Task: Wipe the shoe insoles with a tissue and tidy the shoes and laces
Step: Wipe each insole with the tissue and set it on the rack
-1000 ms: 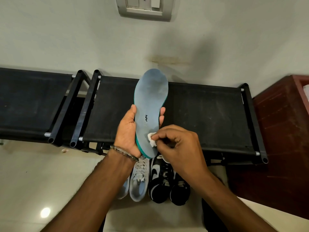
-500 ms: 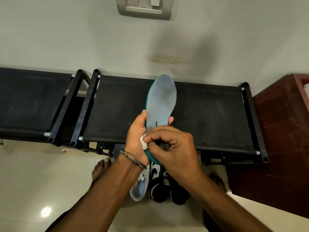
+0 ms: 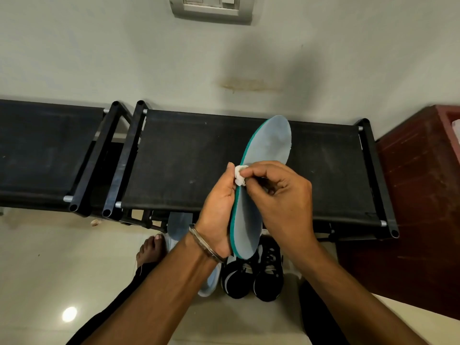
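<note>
A grey-blue insole [image 3: 270,145] with a teal edge is held up in front of me, tilted so its toe leans right. My left hand [image 3: 219,207] grips its left edge from behind. My right hand [image 3: 278,197] pinches a small wad of white tissue [image 3: 239,176] against the insole's left rim. Below my hands on the floor stand a pair of black-and-white sneakers [image 3: 254,277] and a light grey sneaker [image 3: 210,280], mostly hidden by my left forearm. Another insole [image 3: 178,225] peeks out under the rack.
A black fabric shoe rack [image 3: 189,155] runs along the wall, with a second one [image 3: 42,148] to its left. A dark red wooden cabinet [image 3: 420,195] stands at the right. My bare foot [image 3: 150,247] rests on the tiled floor.
The insole has turned edge-on and tilted right. The tissue has moved from the heel area up to the left rim at mid-length. My view has shifted, showing my foot.
</note>
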The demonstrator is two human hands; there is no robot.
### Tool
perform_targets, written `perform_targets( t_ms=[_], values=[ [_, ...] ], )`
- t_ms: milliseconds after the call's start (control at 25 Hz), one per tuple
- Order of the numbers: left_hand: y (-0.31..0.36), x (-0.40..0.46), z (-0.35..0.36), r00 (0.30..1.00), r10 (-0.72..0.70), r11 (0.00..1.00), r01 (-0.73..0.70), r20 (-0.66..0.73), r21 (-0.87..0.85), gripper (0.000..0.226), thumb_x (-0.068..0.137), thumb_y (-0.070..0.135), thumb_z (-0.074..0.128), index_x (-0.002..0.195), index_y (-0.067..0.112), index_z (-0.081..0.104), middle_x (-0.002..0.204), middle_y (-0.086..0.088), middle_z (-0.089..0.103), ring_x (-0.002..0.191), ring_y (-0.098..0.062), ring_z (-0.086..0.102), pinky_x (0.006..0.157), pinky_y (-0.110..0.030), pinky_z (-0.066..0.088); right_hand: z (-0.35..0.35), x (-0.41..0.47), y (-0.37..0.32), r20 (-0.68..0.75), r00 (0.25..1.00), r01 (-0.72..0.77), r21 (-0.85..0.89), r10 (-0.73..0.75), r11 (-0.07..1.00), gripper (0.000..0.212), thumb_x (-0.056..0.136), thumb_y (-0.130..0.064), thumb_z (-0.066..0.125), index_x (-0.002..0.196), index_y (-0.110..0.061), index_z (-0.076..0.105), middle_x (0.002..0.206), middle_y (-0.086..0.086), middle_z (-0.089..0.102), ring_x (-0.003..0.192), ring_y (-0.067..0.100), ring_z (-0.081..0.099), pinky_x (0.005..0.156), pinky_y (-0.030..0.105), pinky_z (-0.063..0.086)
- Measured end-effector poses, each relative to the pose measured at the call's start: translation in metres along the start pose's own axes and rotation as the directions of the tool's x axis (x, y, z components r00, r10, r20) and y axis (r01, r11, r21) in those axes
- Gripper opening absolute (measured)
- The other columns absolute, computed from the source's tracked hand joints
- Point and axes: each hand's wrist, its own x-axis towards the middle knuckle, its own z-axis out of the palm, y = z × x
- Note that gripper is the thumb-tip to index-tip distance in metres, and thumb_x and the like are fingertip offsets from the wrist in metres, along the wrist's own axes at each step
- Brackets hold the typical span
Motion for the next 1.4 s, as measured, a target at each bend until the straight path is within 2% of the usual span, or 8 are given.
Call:
perform_targets(
  t_ms=[160,320,400,520,800,1080,1280,1400],
  values=[
    [0.016,0.000,-0.008,0.998,0.002,1.000,0.000,-0.070,0.027,0.073,0.094,0.064,0.033,0.139,0.010,0.052,0.134,-0.013,0.057,0.115,-0.024,0.059,0.100,-0.035,0.048,0.005,-0.010,-0.006,0.157,0.986,-0.069,0.087,0.055,0.994,0.019,0.083,0.001,0.072,0.090,-0.016,0.078,0.093,-0.010,0.074,0.092,0.010,0.070,0.086,0.028,0.057],
    [0.029,0.001,-0.012,0.986,0.007,0.999,-0.001,-0.168,0.032,0.068,0.090,0.065,0.042,0.115,0.007,0.066,0.100,-0.011,0.065,0.082,-0.020,0.064,0.076,-0.031,0.059,0.011,-0.022,-0.013,0.281,0.959,-0.077,0.144,0.034,0.987,0.016,0.083,0.001,0.073,0.089,-0.012,0.078,0.093,-0.008,0.074,0.091,0.010,0.071,0.084,0.027,0.057],
    [0.033,0.001,-0.011,0.977,0.011,1.000,-0.009,-0.212,0.012,0.066,0.088,0.067,0.043,0.111,0.010,0.069,0.096,-0.010,0.066,0.076,-0.019,0.064,0.070,-0.030,0.059,0.011,-0.024,-0.014,0.304,0.952,-0.074,0.148,0.026,0.986,0.015,0.082,0.001,0.073,0.090,-0.011,0.078,0.093,-0.007,0.074,0.091,0.010,0.071,0.083,0.025,0.057],
    [0.038,0.001,-0.011,0.969,0.075,0.997,-0.071,-0.236,0.023,0.069,0.087,0.068,0.044,0.129,0.016,0.060,0.106,-0.012,0.065,0.083,-0.021,0.065,0.075,-0.031,0.058,0.011,-0.028,-0.017,0.319,0.948,-0.045,0.163,-0.009,0.986,0.015,0.082,0.002,0.073,0.089,-0.010,0.078,0.091,-0.005,0.074,0.089,0.010,0.071,0.080,0.026,0.058],
    [0.043,0.001,-0.013,0.946,0.216,0.974,-0.226,-0.243,-0.013,0.054,0.097,0.055,0.041,0.132,0.017,0.055,0.121,-0.014,0.066,0.097,-0.025,0.068,0.093,-0.043,0.052,0.012,-0.036,-0.015,0.302,0.953,-0.023,0.166,-0.028,0.986,0.013,0.082,0.003,0.074,0.088,-0.007,0.079,0.091,-0.004,0.075,0.087,0.010,0.071,0.078,0.028,0.059],
    [0.047,0.001,-0.017,0.966,0.179,0.973,-0.202,-0.186,-0.112,0.054,0.096,0.060,0.036,0.128,0.022,0.058,0.103,-0.010,0.073,0.081,-0.030,0.074,0.087,-0.057,0.049,0.010,-0.032,-0.007,0.225,0.974,-0.048,0.087,0.027,0.995,0.014,0.081,0.001,0.074,0.088,-0.010,0.079,0.091,-0.007,0.074,0.086,0.007,0.070,0.075,0.021,0.057],
    [0.042,0.002,-0.022,0.984,0.116,0.990,-0.125,-0.135,-0.064,0.060,0.095,0.064,0.030,0.136,0.028,0.054,0.128,-0.010,0.064,0.098,-0.037,0.070,0.090,-0.054,0.051,0.012,-0.027,-0.003,0.135,0.989,-0.061,0.029,0.056,0.998,0.016,0.081,0.001,0.074,0.090,-0.012,0.079,0.091,-0.008,0.073,0.087,0.007,0.069,0.074,0.021,0.058],
    [0.039,0.002,-0.022,0.986,0.129,0.991,-0.131,-0.107,-0.018,0.059,0.097,0.063,0.027,0.140,0.029,0.050,0.136,-0.010,0.059,0.110,-0.027,0.063,0.099,-0.048,0.046,0.012,-0.023,0.000,0.090,0.996,-0.027,-0.048,0.031,0.999,0.016,0.081,0.001,0.074,0.089,-0.013,0.078,0.090,-0.009,0.072,0.086,0.004,0.068,0.074,0.016,0.056]
  ],
)
